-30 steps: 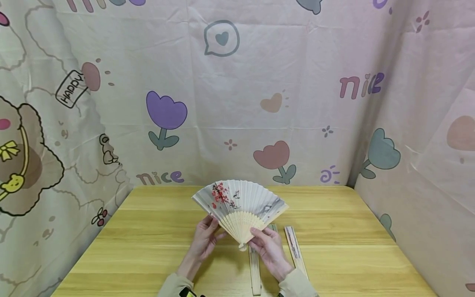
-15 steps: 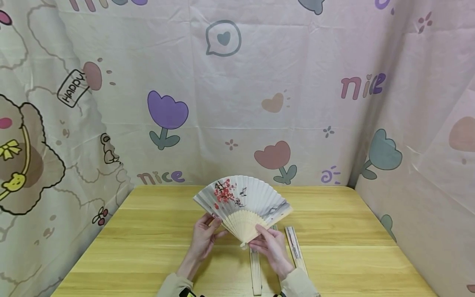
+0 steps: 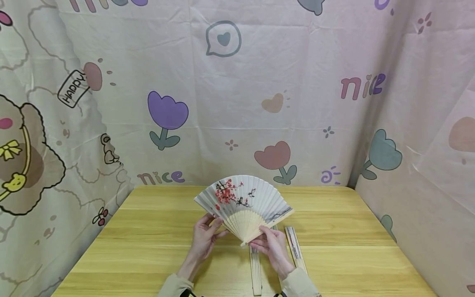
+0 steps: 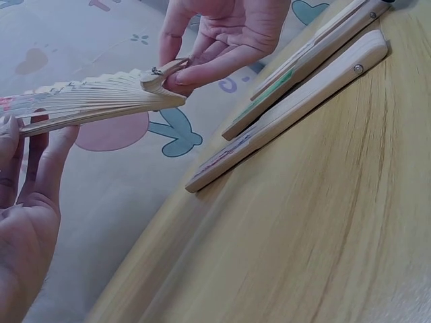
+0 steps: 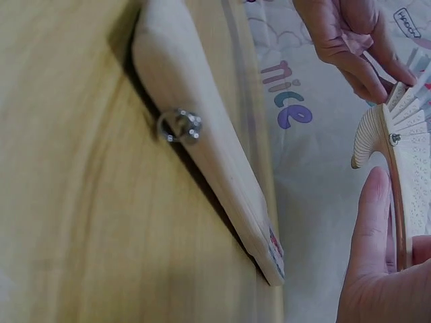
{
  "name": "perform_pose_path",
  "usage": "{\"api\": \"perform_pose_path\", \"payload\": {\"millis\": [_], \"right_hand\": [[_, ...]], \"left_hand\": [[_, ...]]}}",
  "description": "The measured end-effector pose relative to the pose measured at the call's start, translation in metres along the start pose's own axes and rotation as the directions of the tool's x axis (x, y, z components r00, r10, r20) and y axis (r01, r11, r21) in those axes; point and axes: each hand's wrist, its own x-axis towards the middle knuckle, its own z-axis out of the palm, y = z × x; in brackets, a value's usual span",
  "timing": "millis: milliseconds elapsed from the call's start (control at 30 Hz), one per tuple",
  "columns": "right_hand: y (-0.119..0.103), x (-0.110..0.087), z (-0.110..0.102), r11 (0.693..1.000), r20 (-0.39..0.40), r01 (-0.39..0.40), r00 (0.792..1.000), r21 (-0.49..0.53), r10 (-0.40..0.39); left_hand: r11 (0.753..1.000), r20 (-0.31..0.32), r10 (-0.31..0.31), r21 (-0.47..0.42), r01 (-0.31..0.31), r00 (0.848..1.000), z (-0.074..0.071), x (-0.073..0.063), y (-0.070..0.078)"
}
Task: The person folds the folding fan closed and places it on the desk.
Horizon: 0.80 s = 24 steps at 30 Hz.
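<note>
A spread folding fan [image 3: 246,200] with red blossoms, small dark birds and pale wooden ribs is held up over the table in the head view. My left hand [image 3: 205,237] pinches its left edge between thumb and fingers. On the other side, my right hand [image 3: 273,248] grips the right outer rib near the pivot. The left wrist view shows the fan's ribs [image 4: 108,101] nearly edge-on. Below the hands lies a folded fan [image 3: 255,270], and another folded fan [image 3: 295,245] lies right of my right hand. A green-marked folded fan [image 4: 279,94] is mostly hidden by that hand in the head view.
The folded fans lie on a wood-grain table [image 3: 148,247], with their metal pivots toward the near edge. A printed cloth backdrop [image 3: 230,90] with flowers and lettering hangs behind the table and along both sides.
The fan has spread somewhat wider and risen slightly, showing more of its blossom picture. My right hand has shifted a little right and up with the rib, while my left hand has barely moved.
</note>
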Motion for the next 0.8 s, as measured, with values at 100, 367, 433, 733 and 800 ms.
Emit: {"api": "perform_pose_path", "payload": {"millis": [100, 367, 433, 733, 800], "right_hand": [[0.0, -0.0005, 0.0002, 1.0, -0.004, 0.01, 1.0, 0.007, -0.01], [-0.0001, -0.0011, 0.0008, 1.0, -0.017, 0.021, 1.0, 0.0, -0.021], [-0.0001, -0.0012, 0.0012, 1.0, -0.018, 0.025, 1.0, -0.003, -0.025], [0.001, -0.002, 0.0024, 0.999, -0.015, 0.038, 0.999, 0.008, -0.038], [0.0011, -0.0022, 0.0023, 0.999, -0.015, 0.041, 0.999, 0.003, -0.041]], "left_hand": [[1.0, 0.004, 0.002, -0.002, -0.002, 1.0, 0.0007, 0.0001, -0.0001], [1.0, 0.003, 0.005, 0.01, -0.005, 1.0, 0.0013, -0.0005, -0.0012], [1.0, -0.002, 0.0, 0.018, 0.0, 1.0, 0.0012, -0.0008, -0.002], [1.0, 0.033, 0.019, -0.01, -0.019, 0.999, -0.0012, -0.0007, -0.0038], [1.0, 0.034, 0.01, -0.005, -0.01, 0.999, -0.0012, -0.0006, -0.0035]]}}
